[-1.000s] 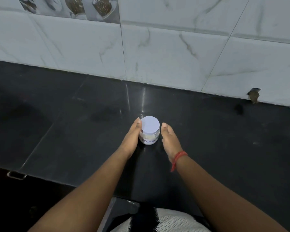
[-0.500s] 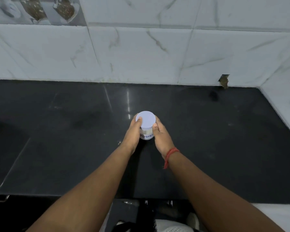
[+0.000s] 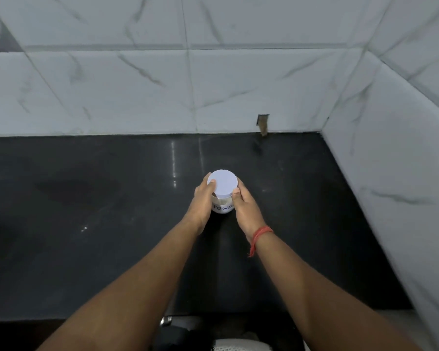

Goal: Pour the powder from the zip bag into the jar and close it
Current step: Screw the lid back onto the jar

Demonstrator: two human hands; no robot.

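A small clear jar (image 3: 222, 206) with a white label reading "POWD..." stands upright on the black counter (image 3: 86, 224). A round white lid (image 3: 222, 185) sits on top of it, and pale powder shows just under the lid. My left hand (image 3: 202, 201) wraps the jar's left side with the thumb on the lid's edge. My right hand (image 3: 245, 206), with a red thread at the wrist, presses against the jar's right side, its thumb at the lid rim. No zip bag is in view.
White marble-pattern wall tiles (image 3: 137, 92) rise behind the counter, and a side wall (image 3: 395, 178) closes it off on the right. A small chipped hole (image 3: 263, 124) sits at the back wall's base. The counter's front edge runs near the bottom.
My right hand closed in from beside the jar until it touches it. Both hands now hold the jar with thumbs at the lid. The view swung to the right, toward the corner.
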